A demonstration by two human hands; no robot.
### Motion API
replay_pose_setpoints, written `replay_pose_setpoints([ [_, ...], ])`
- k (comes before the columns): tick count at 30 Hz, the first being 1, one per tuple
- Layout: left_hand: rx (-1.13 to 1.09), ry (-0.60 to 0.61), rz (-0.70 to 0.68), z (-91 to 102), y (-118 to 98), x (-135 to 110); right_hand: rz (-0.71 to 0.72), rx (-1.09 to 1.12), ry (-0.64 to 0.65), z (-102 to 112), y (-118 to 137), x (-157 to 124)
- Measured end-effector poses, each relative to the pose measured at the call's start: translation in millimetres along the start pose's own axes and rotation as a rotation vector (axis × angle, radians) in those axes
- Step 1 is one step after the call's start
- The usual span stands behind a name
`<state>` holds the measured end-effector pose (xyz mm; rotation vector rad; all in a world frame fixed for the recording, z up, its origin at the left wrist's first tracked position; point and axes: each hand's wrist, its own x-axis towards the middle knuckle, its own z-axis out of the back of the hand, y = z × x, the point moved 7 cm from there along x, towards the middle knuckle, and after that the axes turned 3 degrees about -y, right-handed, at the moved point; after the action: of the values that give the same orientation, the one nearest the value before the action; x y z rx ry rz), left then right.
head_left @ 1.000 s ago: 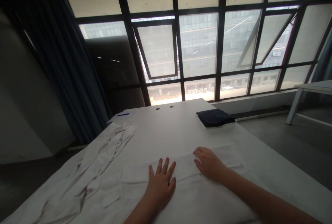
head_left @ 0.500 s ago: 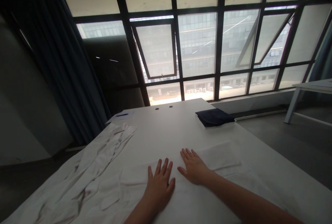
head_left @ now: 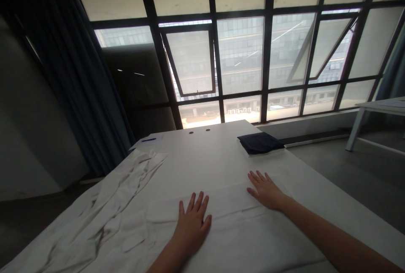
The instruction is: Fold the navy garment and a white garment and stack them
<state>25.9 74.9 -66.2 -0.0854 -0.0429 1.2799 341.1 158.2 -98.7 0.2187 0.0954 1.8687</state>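
A white cloth (head_left: 228, 205), perhaps a garment, lies spread over the near part of the white table (head_left: 202, 155), with a folded band along its far edge. My left hand (head_left: 193, 222) rests flat on the cloth, left of its middle, fingers spread. Toward the cloth's right end, my right hand (head_left: 265, 189) presses down flat, its fingers also apart. Neither hand grips anything. Another part of white fabric (head_left: 126, 184), crumpled and creased, spreads along the table's left side; I cannot tell whether it joins the cloth under my hands.
A folded dark navy cloth (head_left: 260, 143) lies on something white near the table's right edge. At the far left corner are paper and a blue pen (head_left: 148, 139). Windows stand behind, a blue curtain (head_left: 79, 95) hangs left, and another table (head_left: 384, 106) is at right.
My right hand has slid to the right and away from me along the cloth's folded band, which looks flatter there. My left hand stays almost in place.
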Motion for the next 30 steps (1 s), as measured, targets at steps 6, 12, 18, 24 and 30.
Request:
replay_pose_setpoints([
  [6,-0.012,0.002,0.005,-0.3,9,0,-0.157,-0.100,0.013,4,-67,0],
  [12,0.001,0.019,0.166,-1.5,52,-4,-0.329,-0.200,-0.033,0,-108,-6],
  [18,0.048,0.005,0.262,-6.1,72,-7,-0.402,-0.276,-0.029,9,-113,-5],
  [24,0.062,-0.034,0.241,-4.7,43,7,-0.172,-0.256,-0.116,33,4,14],
  [30,0.063,-0.099,0.179,-2.4,27,7,0.056,0.037,0.008,-9,133,13],
])
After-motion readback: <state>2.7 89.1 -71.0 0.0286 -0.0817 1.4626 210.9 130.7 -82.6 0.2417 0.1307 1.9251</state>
